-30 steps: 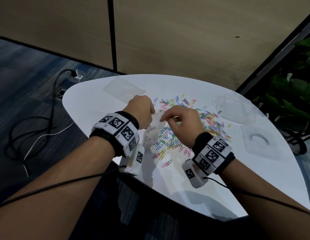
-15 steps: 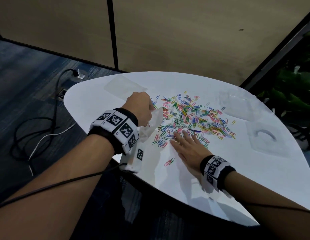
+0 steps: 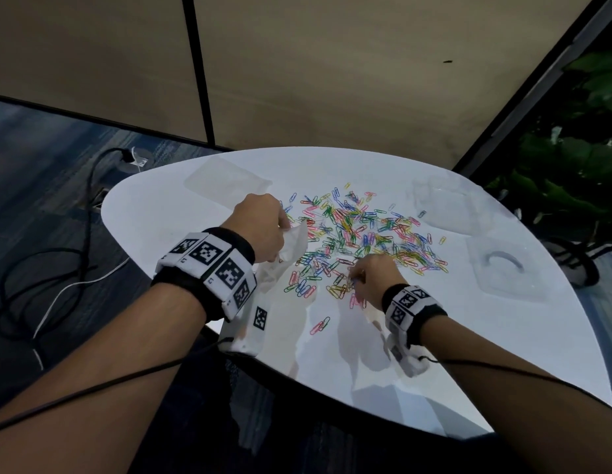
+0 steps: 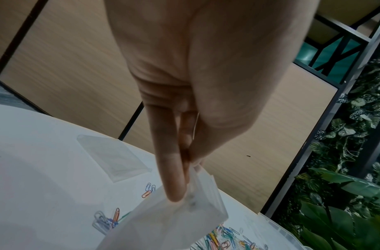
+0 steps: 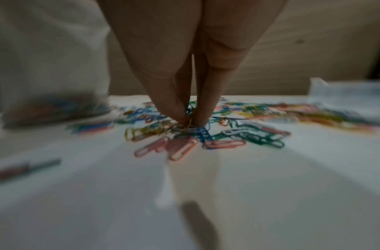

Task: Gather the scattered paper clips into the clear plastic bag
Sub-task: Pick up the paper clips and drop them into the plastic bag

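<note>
Many coloured paper clips [image 3: 359,234] lie scattered across the middle of the white table [image 3: 349,354]. My left hand [image 3: 263,224] pinches the top edge of the clear plastic bag [image 3: 291,248], which hangs at the left edge of the pile; the pinch shows in the left wrist view, left hand [image 4: 184,170] on bag [image 4: 169,225]. My right hand [image 3: 362,275] is down on the near edge of the pile, fingertips bunched together. In the right wrist view the right hand [image 5: 188,121] pinches into a clump of paper clips [image 5: 193,137]. The bag [image 5: 47,71] stands blurred at left there.
A flat clear lid [image 3: 226,181] lies at the table's far left. Two clear plastic containers [image 3: 444,206] [image 3: 506,268] sit at the right side. A stray pink and blue clip pair [image 3: 320,326] lies near the front. Cables [image 3: 58,268] run over the floor at left; plants [image 3: 571,172] stand at right.
My right hand went from the bag mouth down to the table, lay flat on the clips, and now has its fingertips drawn together on a clump. The left hand kept holding the bag.
</note>
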{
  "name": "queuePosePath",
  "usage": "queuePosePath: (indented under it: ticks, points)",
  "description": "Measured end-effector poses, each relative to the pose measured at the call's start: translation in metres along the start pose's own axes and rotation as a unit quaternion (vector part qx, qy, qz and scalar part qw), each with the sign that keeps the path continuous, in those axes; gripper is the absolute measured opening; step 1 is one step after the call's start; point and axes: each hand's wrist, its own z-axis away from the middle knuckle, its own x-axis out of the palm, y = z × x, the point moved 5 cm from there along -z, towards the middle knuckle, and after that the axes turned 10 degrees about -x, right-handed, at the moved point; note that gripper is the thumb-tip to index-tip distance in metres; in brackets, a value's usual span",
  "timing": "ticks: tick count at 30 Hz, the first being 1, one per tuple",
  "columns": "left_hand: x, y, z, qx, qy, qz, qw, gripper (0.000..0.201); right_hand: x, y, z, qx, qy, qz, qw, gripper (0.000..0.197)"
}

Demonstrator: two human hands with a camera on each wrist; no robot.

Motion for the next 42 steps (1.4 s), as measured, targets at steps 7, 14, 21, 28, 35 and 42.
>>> queuePosePath:
  ticks: [7, 14, 21, 28, 35, 42]
  points:
    - [-0.001, 0.004, 0.004, 0.005, -0.006, -0.003, 1.0, 0.029, -0.009, 0.047, 0.007, 0.255, 0.051, -0.466, 0.846, 0.026]
    - [0.001, 0.007, 0.003, 0.006, -0.013, 0.003, 1.0, 0.028, -0.068, -0.029, -0.005, 0.16, 0.04, -0.771, 0.615, 0.036]
    - [0.004, 0.009, 0.005, 0.014, 0.001, 0.022, 1.0, 0.025, -0.069, -0.095, -0.004, 0.076, 0.019, -0.663, 0.744, 0.02]
    - [0.001, 0.01, 0.008, 0.025, 0.009, 0.054, 0.998, 0.025, -0.057, -0.114, -0.012, -0.014, 0.058, -0.352, 0.934, 0.023]
    - [-0.001, 0.003, 0.005, 0.023, 0.006, 0.073, 0.997, 0.026, -0.079, -0.115, 0.0, -0.085, 0.036, -0.364, 0.927, 0.026]
    - [-0.005, -0.007, 0.002, 0.011, 0.002, 0.069, 0.998, 0.025, -0.059, 0.009, 0.008, 0.113, -0.072, -0.152, 0.979, 0.057]
